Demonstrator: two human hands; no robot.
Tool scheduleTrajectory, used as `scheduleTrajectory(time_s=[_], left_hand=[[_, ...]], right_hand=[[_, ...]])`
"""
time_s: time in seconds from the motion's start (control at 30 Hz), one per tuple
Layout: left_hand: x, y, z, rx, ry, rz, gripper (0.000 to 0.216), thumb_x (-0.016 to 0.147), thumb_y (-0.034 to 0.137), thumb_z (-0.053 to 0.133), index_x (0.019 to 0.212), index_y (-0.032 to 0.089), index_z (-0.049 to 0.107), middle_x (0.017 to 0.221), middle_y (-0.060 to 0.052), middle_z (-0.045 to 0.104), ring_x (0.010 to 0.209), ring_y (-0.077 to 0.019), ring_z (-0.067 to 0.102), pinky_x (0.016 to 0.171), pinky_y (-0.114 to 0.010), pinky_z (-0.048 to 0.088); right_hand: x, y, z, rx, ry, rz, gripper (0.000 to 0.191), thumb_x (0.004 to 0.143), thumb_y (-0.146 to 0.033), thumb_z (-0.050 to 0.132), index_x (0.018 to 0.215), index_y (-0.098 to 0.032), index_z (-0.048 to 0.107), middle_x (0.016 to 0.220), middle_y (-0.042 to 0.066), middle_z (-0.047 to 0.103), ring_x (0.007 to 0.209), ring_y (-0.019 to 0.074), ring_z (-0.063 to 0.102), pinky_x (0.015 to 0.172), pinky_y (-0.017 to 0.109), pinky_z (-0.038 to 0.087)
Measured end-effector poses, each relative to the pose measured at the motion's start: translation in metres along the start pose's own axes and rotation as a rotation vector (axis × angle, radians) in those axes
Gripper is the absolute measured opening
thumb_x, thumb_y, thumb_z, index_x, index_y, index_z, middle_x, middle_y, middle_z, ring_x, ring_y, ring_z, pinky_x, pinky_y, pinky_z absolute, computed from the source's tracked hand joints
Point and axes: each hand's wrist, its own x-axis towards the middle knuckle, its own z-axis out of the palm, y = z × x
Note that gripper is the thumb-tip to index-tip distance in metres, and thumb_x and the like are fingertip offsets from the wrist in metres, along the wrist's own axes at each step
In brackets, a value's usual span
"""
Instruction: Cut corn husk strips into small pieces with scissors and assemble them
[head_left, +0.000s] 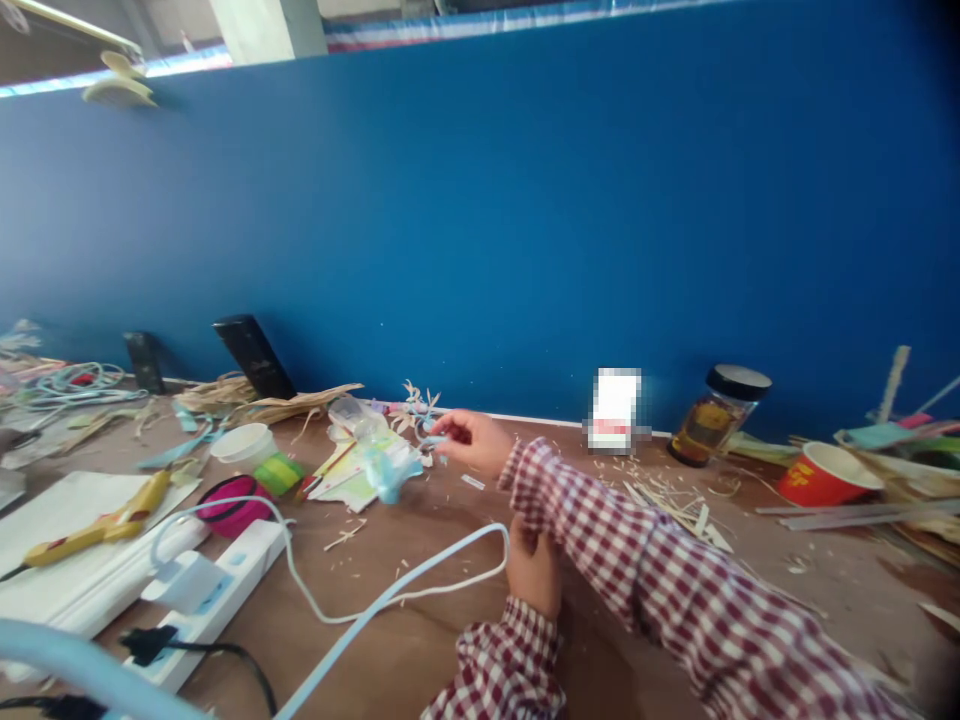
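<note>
My right hand (474, 440) reaches across to the back of the brown table, thumb and fingers curled together at a small light blue piece (430, 438). Whatever lies between the fingertips is too small to make out. Pale curled straw pieces (420, 398) stand just behind it. Closer to me, my left hand (534, 575) is low over the table beneath my right forearm. The right sleeve covers its fingertips, so its grip is hidden. Left of my right hand lie a crumpled light blue plastic piece (386, 472) and a yellow-green printed sheet (352, 480).
A white cable (405, 580) loops in front of my hands. At left are a power strip (225, 590), yellow glue gun (101, 530) and pink round case (234, 503). A lidded jar (712, 420), red paper cup (825, 475) and straw scraps (675, 515) are right. A blue partition (525, 200) stands behind.
</note>
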Motion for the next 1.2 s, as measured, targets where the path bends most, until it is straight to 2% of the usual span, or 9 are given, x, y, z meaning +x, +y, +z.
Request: scheduleTrajectory(time_s=[0.17, 0.33, 0.43, 0.57, 0.67, 0.77, 0.9, 1.0, 1.2], left_hand=[[-0.004, 0.006, 0.007, -0.022, -0.086, 0.003, 0.023, 0.067, 0.036, 0.062, 0.072, 0.015, 0.056, 0.063, 0.001, 0.056, 0.047, -0.0077, 0.05, 0.046, -0.021, 0.044], [-0.001, 0.002, 0.001, 0.1, -0.18, 0.095, 0.026, 0.066, 0.038, 0.063, 0.076, 0.015, 0.061, 0.118, -0.013, 0.051, 0.055, -0.0087, 0.056, 0.048, -0.024, 0.047], [-0.002, 0.004, 0.0, 0.222, -0.281, 0.19, 0.023, 0.069, 0.036, 0.061, 0.077, 0.015, 0.063, 0.122, -0.016, 0.049, 0.074, -0.0185, 0.061, 0.061, -0.032, 0.05], [-0.01, 0.017, 0.002, 0.332, -0.421, 0.394, 0.015, 0.07, 0.031, 0.061, 0.071, 0.016, 0.066, 0.127, -0.015, 0.046, 0.115, -0.0283, 0.043, 0.092, -0.041, 0.036], [-0.02, 0.029, 0.005, 0.368, -0.577, 0.473, 0.011, 0.07, 0.027, 0.062, 0.068, 0.017, 0.067, 0.138, -0.011, 0.034, 0.119, -0.0293, 0.038, 0.096, -0.042, 0.03], [-0.027, 0.034, 0.005, 0.31, -0.731, 0.406, 0.01, 0.069, 0.025, 0.063, 0.066, 0.016, 0.068, 0.114, -0.013, 0.057, 0.104, -0.0273, 0.052, 0.089, -0.04, 0.038], [-0.026, 0.03, 0.005, 0.157, -0.684, 0.117, 0.015, 0.065, 0.029, 0.067, 0.067, 0.014, 0.066, 0.068, -0.005, 0.064, 0.062, -0.016, 0.058, 0.062, -0.03, 0.046], [-0.02, 0.027, 0.006, 0.023, -0.597, 0.004, 0.018, 0.063, 0.03, 0.069, 0.068, 0.014, 0.065, 0.064, -0.002, 0.062, 0.059, -0.0124, 0.055, 0.06, -0.026, 0.045], [-0.014, 0.027, 0.006, -0.083, -0.487, -0.056, 0.021, 0.06, 0.03, 0.071, 0.069, 0.013, 0.064, 0.058, 0.0, 0.059, 0.054, -0.0084, 0.05, 0.054, -0.021, 0.04]], right_hand=[[-0.043, -0.004, -0.077, 0.136, 0.115, 0.101, 0.013, 0.082, -0.024, 0.046, 0.085, -0.016, 0.056, 0.076, 0.004, 0.064, 0.063, 0.0113, 0.059, 0.054, 0.021, 0.046], [-0.102, -0.019, -0.125, 0.469, 0.269, 0.263, 0.008, 0.086, -0.027, 0.042, 0.083, -0.021, 0.046, 0.084, 0.004, 0.066, 0.065, 0.0114, 0.063, 0.053, 0.021, 0.049], [-0.13, -0.034, -0.139, 0.678, 0.337, 0.309, 0.007, 0.085, -0.027, 0.046, 0.082, -0.021, 0.045, 0.084, 0.004, 0.068, 0.071, 0.0131, 0.064, 0.056, 0.022, 0.05], [-0.154, -0.054, -0.141, 0.779, 0.354, 0.297, 0.008, 0.085, -0.026, 0.047, 0.08, -0.02, 0.045, 0.083, 0.005, 0.068, 0.073, 0.0142, 0.065, 0.056, 0.022, 0.05], [-0.161, -0.066, -0.134, 0.823, 0.347, 0.271, 0.007, 0.085, -0.027, 0.047, 0.082, -0.021, 0.045, 0.084, 0.004, 0.068, 0.072, 0.0138, 0.065, 0.059, 0.023, 0.051], [-0.163, -0.07, -0.126, 0.795, 0.383, 0.276, 0.008, 0.084, -0.028, 0.047, 0.081, -0.021, 0.044, 0.081, 0.003, 0.068, 0.068, 0.0138, 0.065, 0.059, 0.025, 0.051], [-0.168, -0.053, -0.122, 0.511, 0.567, 0.341, 0.009, 0.087, -0.029, 0.037, 0.085, -0.022, 0.043, 0.084, 0.004, 0.067, 0.07, 0.0142, 0.065, 0.065, 0.029, 0.052], [-0.182, -0.03, -0.126, 0.113, 0.655, 0.407, 0.019, 0.087, -0.03, 0.033, 0.098, -0.021, 0.046, 0.097, 0.008, 0.064, 0.086, 0.0175, 0.062, 0.076, 0.036, 0.049], [-0.214, -0.026, -0.112, -0.18, 0.672, 0.429, 0.036, 0.071, -0.033, 0.061, 0.104, -0.019, 0.055, 0.116, 0.01, 0.053, 0.113, 0.0262, 0.042, 0.098, 0.044, 0.026]])
